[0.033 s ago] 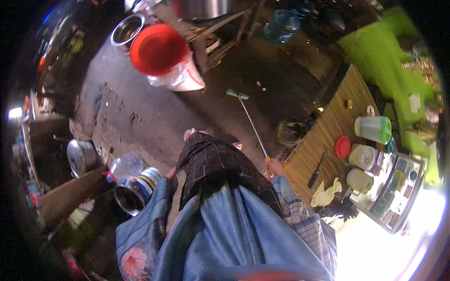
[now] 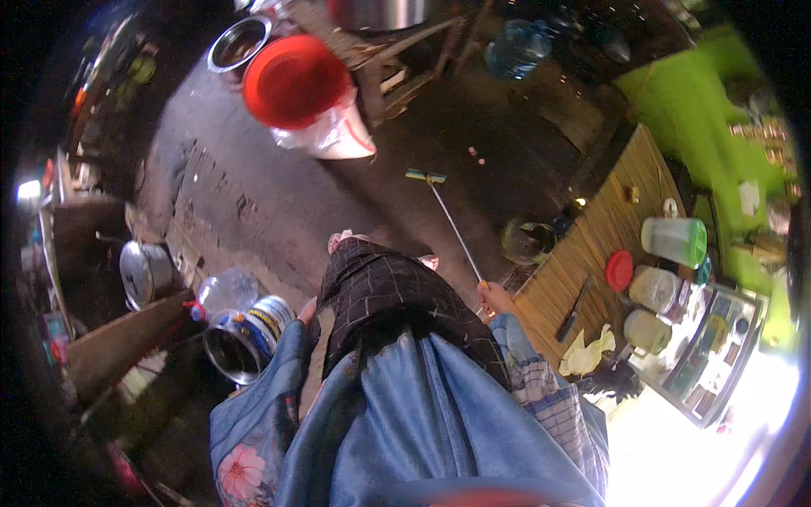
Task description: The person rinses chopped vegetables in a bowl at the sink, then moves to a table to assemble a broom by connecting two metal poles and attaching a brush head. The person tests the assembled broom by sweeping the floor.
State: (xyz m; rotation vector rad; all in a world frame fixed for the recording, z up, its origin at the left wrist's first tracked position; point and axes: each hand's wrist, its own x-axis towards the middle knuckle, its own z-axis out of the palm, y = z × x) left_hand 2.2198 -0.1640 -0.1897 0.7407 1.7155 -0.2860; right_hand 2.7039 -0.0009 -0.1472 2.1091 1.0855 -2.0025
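The person's right hand (image 2: pixel 497 297) is closed around the top end of a long thin pole, the handle of a floor wiper (image 2: pixel 452 221); the pole slants up and to the left from the fist, and its small green and yellow head lies flat on the dark concrete floor (image 2: pixel 279 211), well apart from the person's feet. The left hand (image 2: pixel 307 311) hangs beside the dark checked skirt, only partly seen past a blue flowered sleeve, and whether its fingers are spread or curled cannot be told; it holds nothing that shows. Just beside that hand stand an open metal can (image 2: pixel 245 340) with a blue and white label and a clear plastic bottle (image 2: pixel 221 294). Farther up the floor a red basin (image 2: pixel 294 81) sits on a white sack, with a steel bowl (image 2: pixel 239 42) next to it. To the right of the pole hand runs a woven bamboo table (image 2: pixel 591 241) bearing a knife (image 2: pixel 574 308), a red lid (image 2: pixel 619 270), a clear jug with a green lid (image 2: pixel 674 241) and a crumpled yellow cloth (image 2: pixel 589 351)
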